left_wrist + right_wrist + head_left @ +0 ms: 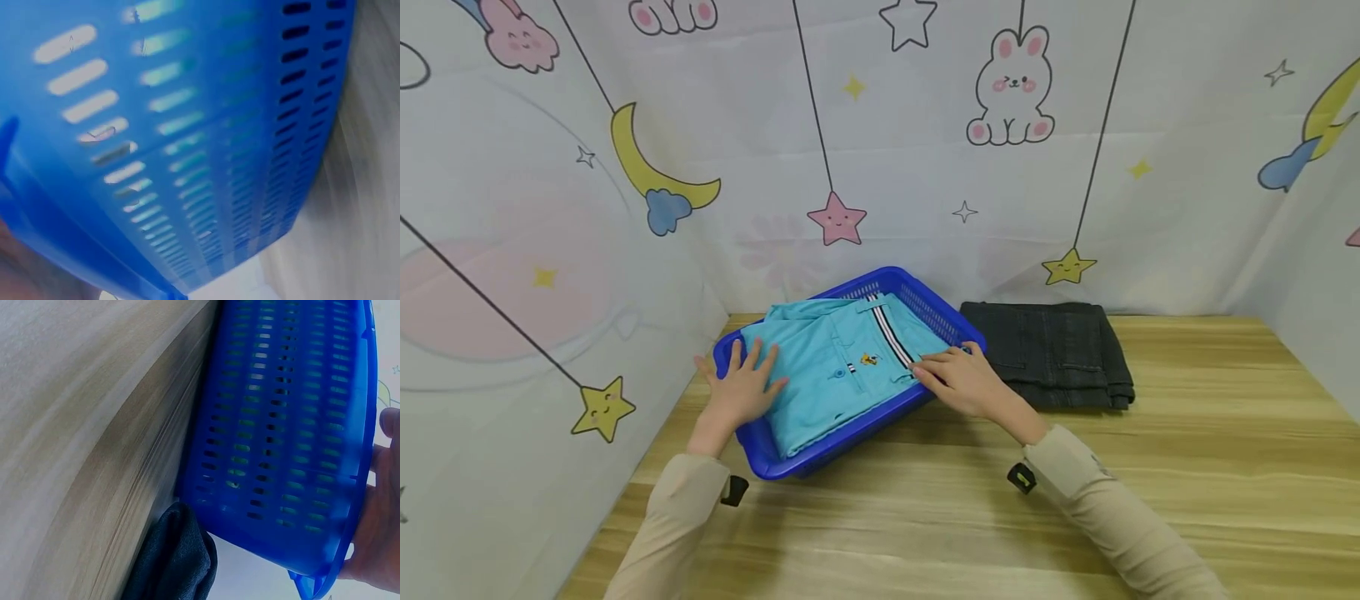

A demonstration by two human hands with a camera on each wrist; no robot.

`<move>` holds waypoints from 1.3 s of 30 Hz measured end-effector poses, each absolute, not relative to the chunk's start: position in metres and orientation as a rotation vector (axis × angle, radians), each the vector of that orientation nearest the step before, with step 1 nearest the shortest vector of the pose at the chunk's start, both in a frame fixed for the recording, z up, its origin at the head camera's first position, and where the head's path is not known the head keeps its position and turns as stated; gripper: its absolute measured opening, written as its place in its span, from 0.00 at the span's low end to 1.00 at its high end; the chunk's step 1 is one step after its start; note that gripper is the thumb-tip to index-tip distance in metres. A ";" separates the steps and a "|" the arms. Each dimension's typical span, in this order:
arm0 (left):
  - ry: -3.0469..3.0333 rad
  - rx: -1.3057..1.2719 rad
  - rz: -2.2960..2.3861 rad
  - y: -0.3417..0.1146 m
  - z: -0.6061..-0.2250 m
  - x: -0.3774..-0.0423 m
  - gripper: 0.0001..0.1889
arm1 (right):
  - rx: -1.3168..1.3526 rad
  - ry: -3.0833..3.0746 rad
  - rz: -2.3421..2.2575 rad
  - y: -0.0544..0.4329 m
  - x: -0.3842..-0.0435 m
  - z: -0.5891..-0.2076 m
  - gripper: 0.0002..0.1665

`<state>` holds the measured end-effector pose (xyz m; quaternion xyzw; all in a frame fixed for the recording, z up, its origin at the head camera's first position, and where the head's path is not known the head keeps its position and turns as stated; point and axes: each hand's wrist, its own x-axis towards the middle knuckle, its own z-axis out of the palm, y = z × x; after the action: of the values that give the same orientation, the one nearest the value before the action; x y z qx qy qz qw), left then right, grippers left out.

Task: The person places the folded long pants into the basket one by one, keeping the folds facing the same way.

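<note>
Folded light-blue pants (820, 375) lie in a blue plastic basket (850, 446), their black-and-white striped waistband toward the right. A button and a small embroidered figure show on the cloth. My left hand (741, 392) rests at the basket's left side with fingers spread over the rim and the edge of the pants. Across the right rim, my right hand (966, 379) reaches in, fingertips touching the waistband. The right wrist view catches part of that right hand (381, 519) beside the rim. In the left wrist view the slotted basket wall (206, 137) fills most of the picture.
Folded dark jeans (1048, 354) lie on the wooden table (925, 517), just right of the basket. A white cloth backdrop (910, 167) with cartoon prints stands behind and at both sides.
</note>
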<state>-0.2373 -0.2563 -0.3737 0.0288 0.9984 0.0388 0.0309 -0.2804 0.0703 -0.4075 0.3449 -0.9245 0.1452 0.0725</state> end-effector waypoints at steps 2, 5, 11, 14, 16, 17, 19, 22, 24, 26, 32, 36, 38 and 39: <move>3.078 0.077 0.134 -0.259 -0.375 -0.240 0.32 | 1.034 -2.777 0.433 0.070 -0.281 -0.407 0.25; 3.088 0.062 0.155 -0.264 -0.379 -0.245 0.32 | 1.037 -2.769 0.433 0.070 -0.281 -0.408 0.25; 3.097 0.048 0.191 -0.271 -0.382 -0.253 0.32 | 1.027 -2.759 0.427 0.070 -0.281 -0.409 0.26; 3.094 0.046 0.212 -0.272 -0.383 -0.254 0.32 | 1.019 -2.750 0.417 0.070 -0.282 -0.411 0.26; 3.090 0.048 0.223 -0.273 -0.384 -0.255 0.32 | 1.018 -2.743 0.417 0.070 -0.282 -0.411 0.26; 3.087 0.049 0.219 -0.274 -0.384 -0.256 0.32 | 1.019 -2.737 0.416 0.070 -0.282 -0.412 0.26; 3.082 0.056 0.214 -0.275 -0.386 -0.256 0.32 | 1.019 -2.729 0.416 0.069 -0.282 -0.412 0.26; 3.076 0.060 0.209 -0.276 -0.388 -0.257 0.32 | 1.013 -2.728 0.418 0.069 -0.281 -0.411 0.26; 3.072 0.060 0.197 -0.276 -0.388 -0.257 0.31 | 1.007 -2.735 0.418 0.069 -0.281 -0.411 0.26; 3.066 0.059 0.179 -0.275 -0.388 -0.257 0.30 | 1.004 -2.739 0.422 0.069 -0.280 -0.411 0.26; 3.055 0.062 0.099 -0.271 -0.388 -0.257 0.28 | 0.998 -2.727 0.414 0.069 -0.280 -0.412 0.25; 3.067 0.053 0.059 -0.269 -0.389 -0.256 0.28 | 0.995 -2.723 0.401 0.068 -0.280 -0.412 0.24; 3.077 0.055 0.053 -0.269 -0.390 -0.256 0.28 | 0.993 -2.725 0.399 0.068 -0.280 -0.413 0.24; 3.082 0.056 0.056 -0.269 -0.391 -0.256 0.28 | 0.991 -2.724 0.398 0.068 -0.280 -0.413 0.24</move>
<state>-0.2559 -0.2686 -0.3907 0.0183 0.9992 0.0181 0.0291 -0.2805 0.0682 -0.4128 0.3369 -0.9256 0.1352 0.1076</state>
